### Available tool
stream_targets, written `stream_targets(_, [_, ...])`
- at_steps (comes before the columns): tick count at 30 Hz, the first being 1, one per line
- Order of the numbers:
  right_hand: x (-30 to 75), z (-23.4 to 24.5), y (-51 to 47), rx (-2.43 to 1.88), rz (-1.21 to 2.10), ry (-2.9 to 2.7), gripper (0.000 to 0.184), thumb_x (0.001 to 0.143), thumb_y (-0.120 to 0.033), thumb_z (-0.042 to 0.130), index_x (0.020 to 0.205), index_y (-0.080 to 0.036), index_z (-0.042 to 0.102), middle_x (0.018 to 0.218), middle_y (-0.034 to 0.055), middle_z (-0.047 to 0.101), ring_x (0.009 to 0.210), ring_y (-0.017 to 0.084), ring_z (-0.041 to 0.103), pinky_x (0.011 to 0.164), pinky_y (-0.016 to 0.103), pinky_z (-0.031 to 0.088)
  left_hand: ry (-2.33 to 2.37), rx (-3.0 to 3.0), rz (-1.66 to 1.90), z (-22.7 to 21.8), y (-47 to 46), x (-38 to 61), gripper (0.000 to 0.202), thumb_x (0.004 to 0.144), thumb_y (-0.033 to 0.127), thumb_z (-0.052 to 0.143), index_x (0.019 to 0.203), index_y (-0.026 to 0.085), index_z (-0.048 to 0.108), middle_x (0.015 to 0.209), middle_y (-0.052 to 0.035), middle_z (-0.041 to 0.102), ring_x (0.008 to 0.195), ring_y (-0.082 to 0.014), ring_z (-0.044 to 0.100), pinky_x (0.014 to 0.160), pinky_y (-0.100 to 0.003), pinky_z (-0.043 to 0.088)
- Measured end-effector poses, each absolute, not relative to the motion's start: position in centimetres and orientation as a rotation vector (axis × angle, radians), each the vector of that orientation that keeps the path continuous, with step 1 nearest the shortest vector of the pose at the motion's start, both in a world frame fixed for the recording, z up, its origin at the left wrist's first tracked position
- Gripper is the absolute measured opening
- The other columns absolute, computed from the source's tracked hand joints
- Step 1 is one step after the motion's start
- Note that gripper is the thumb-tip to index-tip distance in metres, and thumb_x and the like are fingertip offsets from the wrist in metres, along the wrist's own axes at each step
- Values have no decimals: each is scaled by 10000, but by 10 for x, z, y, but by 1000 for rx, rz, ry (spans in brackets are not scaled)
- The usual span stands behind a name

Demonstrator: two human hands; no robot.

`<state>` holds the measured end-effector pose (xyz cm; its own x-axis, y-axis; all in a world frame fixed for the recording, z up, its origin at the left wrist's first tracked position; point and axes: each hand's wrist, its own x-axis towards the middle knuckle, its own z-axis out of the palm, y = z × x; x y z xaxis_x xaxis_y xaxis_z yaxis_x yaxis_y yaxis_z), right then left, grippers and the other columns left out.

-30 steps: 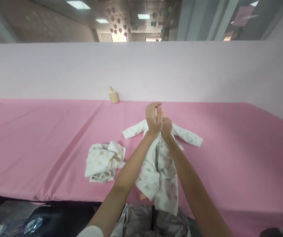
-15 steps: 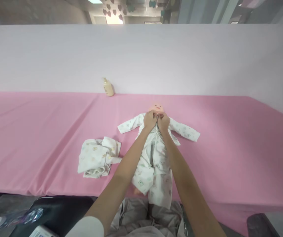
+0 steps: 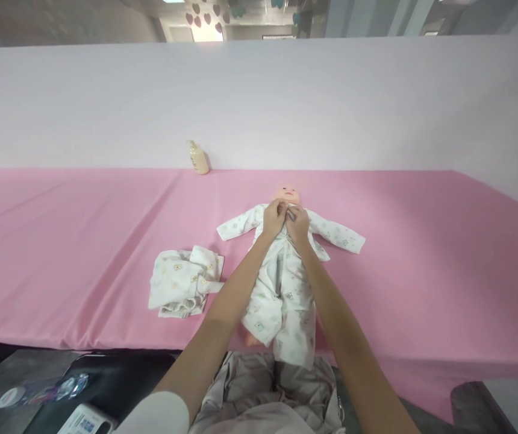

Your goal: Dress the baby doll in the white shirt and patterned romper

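A baby doll [image 3: 288,194] lies on its back, dressed in a white patterned top [image 3: 337,234] with the sleeves spread to both sides. White patterned trousers [image 3: 299,301] cover its legs, and one foot shows at the lower left. Just below the doll's chin, my left hand [image 3: 274,218] pinches at the neck of the top. Close beside it, my right hand [image 3: 297,223] has its fingers closed at the same collar. The fingers hide the exact bit of cloth or fastening between them.
Folded white patterned baby clothes [image 3: 180,282] lie left of the doll on the pink sheet [image 3: 60,241]. A pump bottle [image 3: 199,159] stands against the white wall [image 3: 259,102]. Below the table's front edge are a black chair [image 3: 114,377] and a plastic bottle [image 3: 44,392].
My hands stay at the doll's collar, with the fingers slightly shifted and the right hand turned a little. The whole view has moved slightly.
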<state>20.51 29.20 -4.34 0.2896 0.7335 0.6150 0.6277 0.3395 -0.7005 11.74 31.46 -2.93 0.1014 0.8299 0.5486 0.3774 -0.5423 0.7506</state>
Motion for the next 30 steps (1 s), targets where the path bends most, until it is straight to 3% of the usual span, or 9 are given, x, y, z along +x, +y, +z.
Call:
stream_targets(3, [203, -49, 272, -1335, 71, -1375, 267, 828, -221, 399, 911, -166, 647, 948, 91, 636, 924, 201, 541, 867, 340, 405, 1029, 1833, 1489, -30, 302, 115, 211, 854, 223, 451, 1052, 171, 502, 958, -41, 626, 791, -102, 611, 731, -222, 479])
stream_targets(7, [200, -55, 254, -1350, 15, -1324, 239, 837, -197, 382, 865, -182, 619, 908, 78, 627, 904, 186, 546, 845, 320, 419, 1181, 1829, 1461, -32, 289, 109, 218, 840, 194, 440, 1045, 158, 505, 956, -53, 611, 777, -103, 592, 714, -224, 477])
stream_targets(10, [199, -56, 251, -1381, 5, -1361, 220, 835, -209, 410, 835, -187, 629, 908, 80, 624, 895, 192, 541, 835, 324, 421, 1371, 2047, 1364, -33, 282, 107, 151, 844, 215, 453, 937, 158, 557, 818, -43, 589, 761, -142, 554, 769, -278, 457])
stream_targets(13, [200, -54, 252, -1405, 52, -1385, 238, 838, -222, 422, 857, -185, 656, 966, 91, 622, 941, 200, 529, 864, 340, 411, 1484, 2241, 1283, -33, 278, 109, 164, 860, 234, 427, 801, 165, 564, 822, -70, 553, 806, -181, 528, 783, -306, 436])
stream_targets(18, [206, -50, 259, -1413, 242, -1285, 193, 804, -257, 508, 792, -165, 678, 949, 84, 614, 933, 194, 541, 890, 342, 401, 1499, 2202, 1198, -29, 285, 109, 148, 831, 177, 430, 768, 166, 563, 817, -62, 577, 819, -185, 532, 785, -299, 423])
stream_targets(22, [212, -49, 266, -1432, 336, -1234, 120, 735, -261, 599, 726, -169, 676, 916, 74, 601, 911, 191, 545, 891, 340, 400, 1374, 2114, 1018, -19, 293, 98, 170, 836, 219, 450, 719, 173, 564, 732, -20, 608, 719, -160, 547, 719, -277, 421])
stream_targets(30, [210, -45, 261, -1417, 400, -1156, 159, 748, -317, 587, 733, -164, 629, 904, 73, 575, 879, 185, 530, 841, 328, 417, 1128, 2278, 971, -8, 293, 92, 179, 856, 233, 440, 854, 175, 609, 799, -18, 645, 751, -149, 575, 734, -258, 431])
